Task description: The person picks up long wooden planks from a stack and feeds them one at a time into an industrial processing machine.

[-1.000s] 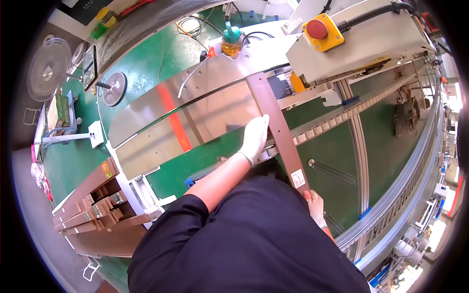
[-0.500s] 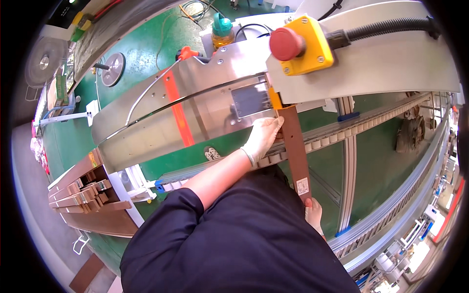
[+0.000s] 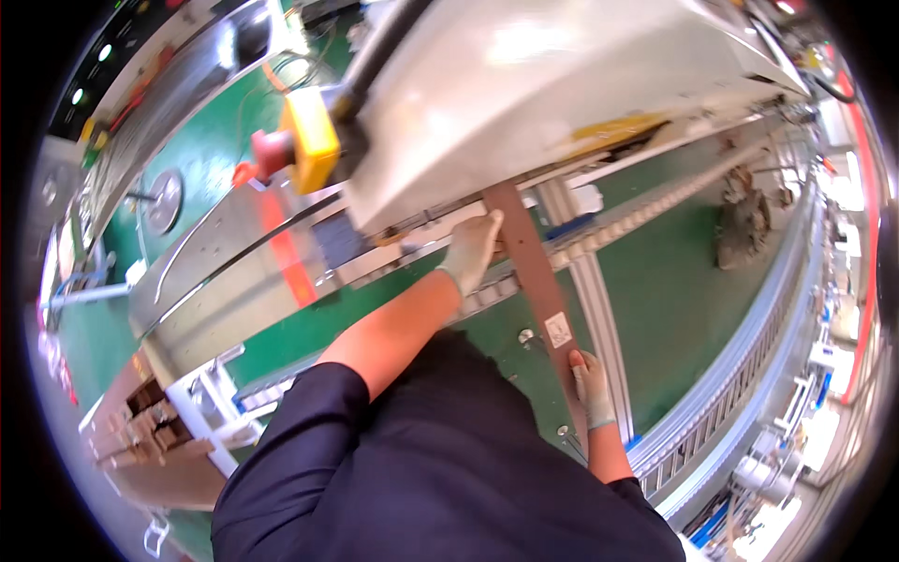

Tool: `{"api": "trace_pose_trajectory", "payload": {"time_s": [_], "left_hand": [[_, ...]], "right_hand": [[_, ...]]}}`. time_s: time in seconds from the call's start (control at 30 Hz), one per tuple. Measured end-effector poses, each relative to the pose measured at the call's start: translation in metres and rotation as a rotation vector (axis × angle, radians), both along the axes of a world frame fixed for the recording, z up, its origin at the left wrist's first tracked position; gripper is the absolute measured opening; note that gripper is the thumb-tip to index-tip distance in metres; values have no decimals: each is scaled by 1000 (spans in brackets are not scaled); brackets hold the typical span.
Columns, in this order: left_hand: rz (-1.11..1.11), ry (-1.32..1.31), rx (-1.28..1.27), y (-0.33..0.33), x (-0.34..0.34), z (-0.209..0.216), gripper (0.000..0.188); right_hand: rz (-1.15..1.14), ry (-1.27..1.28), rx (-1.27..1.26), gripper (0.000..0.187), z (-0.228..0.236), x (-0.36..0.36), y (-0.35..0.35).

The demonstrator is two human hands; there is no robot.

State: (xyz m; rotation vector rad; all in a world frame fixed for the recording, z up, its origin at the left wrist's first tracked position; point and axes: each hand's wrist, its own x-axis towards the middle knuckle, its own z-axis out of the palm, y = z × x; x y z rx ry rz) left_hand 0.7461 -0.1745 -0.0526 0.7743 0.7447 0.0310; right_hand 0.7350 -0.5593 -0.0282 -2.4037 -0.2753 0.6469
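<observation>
Both gloved hands hold a long, flat brown board [image 3: 532,267] with a white label [image 3: 558,330] on its face. My left hand [image 3: 473,248] grips its left edge near the far end, fingers closed. Lower down, my right hand [image 3: 591,386] is closed round its right edge, just below the label. The board's far end meets the lower edge of a large pale machine cover [image 3: 524,84]; whether it passes underneath is hidden.
A yellow box [image 3: 311,140] with a red push button [image 3: 272,153] juts from the cover's left. Beyond lies a metal machine bed [image 3: 225,253] with an orange strip. A roller track [image 3: 646,220] runs below the cover. Brown boards [image 3: 154,431] are stacked at lower left.
The view has swung right along the machine, so the button box now sits farther left. The board has come away from the metal guide; my right hand shows more fully.
</observation>
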Motion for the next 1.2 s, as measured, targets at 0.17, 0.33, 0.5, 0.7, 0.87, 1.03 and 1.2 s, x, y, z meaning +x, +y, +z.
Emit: {"api": "trace_pose_trajectory", "payload": {"time_s": [0.17,0.33,0.5,0.7,0.87,1.03,1.2], "left_hand": [[-185,14,170,0,16,-10,69],[-671,-122,1031,-11,-75,-59,40],[-606,191,1339,16,-199,5,45],[-471,532,1560,55,-373,37,40],[-13,840,1717,76,-547,33,36],[691,1182,930,93,-721,-11,39],[1672,1388,619,108,-904,-103,46]], "right_hand": [[-49,-180,-248,40,20,55,35],[108,-709,-209,53,44,65,120],[818,-494,8,46,17,-11,238],[1255,-244,64,44,28,-109,321],[1378,-448,154,62,8,-183,341],[1480,-524,75,65,-1,-254,365],[1524,-527,102,62,8,-317,400]]}}
